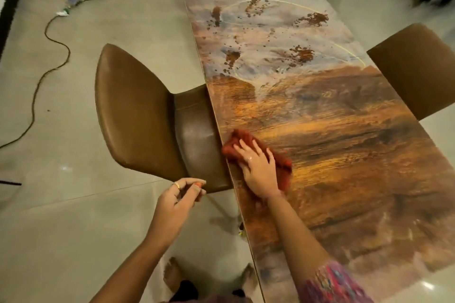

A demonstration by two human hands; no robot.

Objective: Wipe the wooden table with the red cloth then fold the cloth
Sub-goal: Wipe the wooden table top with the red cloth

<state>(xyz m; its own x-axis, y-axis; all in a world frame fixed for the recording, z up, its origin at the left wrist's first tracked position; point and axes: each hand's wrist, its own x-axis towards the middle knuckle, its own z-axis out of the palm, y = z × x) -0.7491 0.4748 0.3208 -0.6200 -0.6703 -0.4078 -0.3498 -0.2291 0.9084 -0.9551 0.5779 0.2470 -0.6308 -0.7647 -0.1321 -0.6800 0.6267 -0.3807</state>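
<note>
My right hand (258,167) lies flat, fingers straight and spread, pressing the red cloth (261,152) against the wooden counter (344,145) close to its left edge. My left hand (177,200) hangs off the counter over the floor, fingers loosely curled with the thumb near the fingertips; it appears to hold nothing, though I cannot rule out something small between the tips. The cloth sits bunched under and around my palm, part of it showing beyond the fingertips and part trailing toward the wrist side. Judgement: it is light, soft and limp, so it will slide only while pressed and will crumple if pushed from one end; it looks rumpled, not spread. For wiping, flat palm pressure over its middle seems best; for the fold, I would take it by two corners, one in each hand, once it is laid out. The near counter surface looks streaked, while the far half shows pale smears and dark speckled patches, so I judge wiping only partly done and folding not yet begun. A brown leather chair (138,110) is tucked against the left edge just beside the cloth; a second chair (418,69) stands on the far side. A cable (49,66) runs across the tiled floor (98,241).
</note>
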